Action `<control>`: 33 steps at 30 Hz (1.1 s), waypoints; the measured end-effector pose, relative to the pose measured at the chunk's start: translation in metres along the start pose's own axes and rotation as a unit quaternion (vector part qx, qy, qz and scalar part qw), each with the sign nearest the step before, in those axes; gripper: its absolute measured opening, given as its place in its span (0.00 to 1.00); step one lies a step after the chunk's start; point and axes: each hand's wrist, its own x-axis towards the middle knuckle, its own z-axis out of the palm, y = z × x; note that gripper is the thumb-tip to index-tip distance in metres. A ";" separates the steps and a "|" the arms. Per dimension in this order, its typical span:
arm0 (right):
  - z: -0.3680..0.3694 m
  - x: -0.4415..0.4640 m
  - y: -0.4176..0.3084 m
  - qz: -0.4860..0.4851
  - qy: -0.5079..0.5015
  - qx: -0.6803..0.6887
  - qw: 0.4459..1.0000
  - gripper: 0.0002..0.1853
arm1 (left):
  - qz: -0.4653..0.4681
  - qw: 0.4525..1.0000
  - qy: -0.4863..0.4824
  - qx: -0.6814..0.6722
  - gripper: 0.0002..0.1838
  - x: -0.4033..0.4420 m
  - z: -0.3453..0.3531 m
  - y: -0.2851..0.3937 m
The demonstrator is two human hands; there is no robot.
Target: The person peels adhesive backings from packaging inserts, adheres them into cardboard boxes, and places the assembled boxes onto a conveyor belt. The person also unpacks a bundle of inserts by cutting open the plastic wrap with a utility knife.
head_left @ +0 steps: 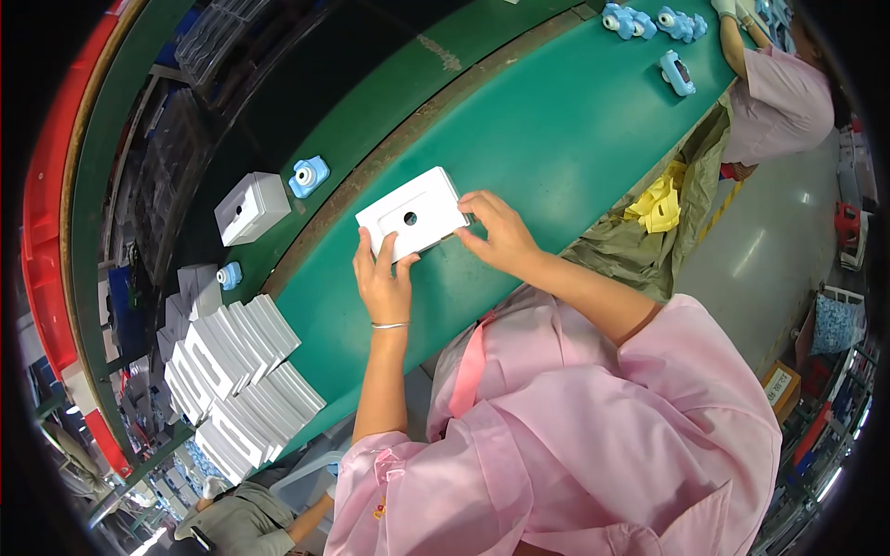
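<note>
A white box (426, 208) with a recessed top and a round dark hole lies in front of me on the green work surface. My left hand (384, 283) grips its near left edge, fingertips on the top and side. At the box's right end, my right hand (498, 232) pinches the edge between thumb and fingers. Left of it, stacks of white trays (246, 371) lean in overlapping rows. Beyond the belt's edge sit another white box (252, 209) and a light-blue toy camera (308, 176).
Several blue toy cameras (681, 25) lie at the far right of the green belt (556, 120). A co-worker in pink (779, 102) stands there. Yellow pieces (660, 202) rest on olive cloth (616, 255). Another person (243, 521) is at the lower left.
</note>
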 end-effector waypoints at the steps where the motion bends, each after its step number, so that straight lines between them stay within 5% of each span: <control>1: -0.001 0.003 0.004 -0.006 -0.023 -0.006 1.000 0.25 | 0.009 1.000 0.000 0.004 0.24 0.000 0.000 0.000; 8: -0.018 0.049 0.003 -0.052 -0.223 -0.079 0.970 0.45 | 0.032 0.999 0.022 -0.019 0.25 -0.013 0.019 -0.015; 12: -0.009 0.065 0.021 -0.043 -0.297 -0.051 0.952 0.55 | -0.216 0.903 0.032 -0.369 0.27 -0.030 0.038 -0.024; 14: -0.009 0.080 0.020 -0.040 -0.310 -0.049 0.949 0.55 | -0.256 0.872 0.074 -0.410 0.27 -0.047 0.055 -0.044; 15: -0.011 0.090 0.019 -0.028 -0.311 -0.051 0.949 0.54 | -0.256 0.872 0.082 -0.409 0.27 -0.047 0.055 -0.044; 17: -0.017 0.111 0.021 -0.003 -0.318 -0.057 0.946 0.54 | -0.186 0.964 0.035 -0.187 0.25 -0.051 0.056 -0.037; 25: 0.001 0.270 0.056 -0.106 -0.179 -0.073 0.975 0.52 | -0.126 0.986 0.051 -0.092 0.16 -0.040 0.057 -0.015; 29: 0.019 0.307 0.098 -0.040 -0.349 -0.226 0.908 0.54 | -0.120 0.988 0.052 -0.087 0.15 -0.028 0.069 -0.014; 32: -0.036 0.348 0.096 -0.162 -0.320 -0.295 0.886 0.54 | -0.133 0.988 0.043 -0.071 0.14 -0.037 0.066 -0.013; 33: -0.072 0.366 0.076 -0.116 -0.350 -0.355 0.859 0.52 | -0.138 0.987 0.045 -0.070 0.14 -0.039 0.066 -0.011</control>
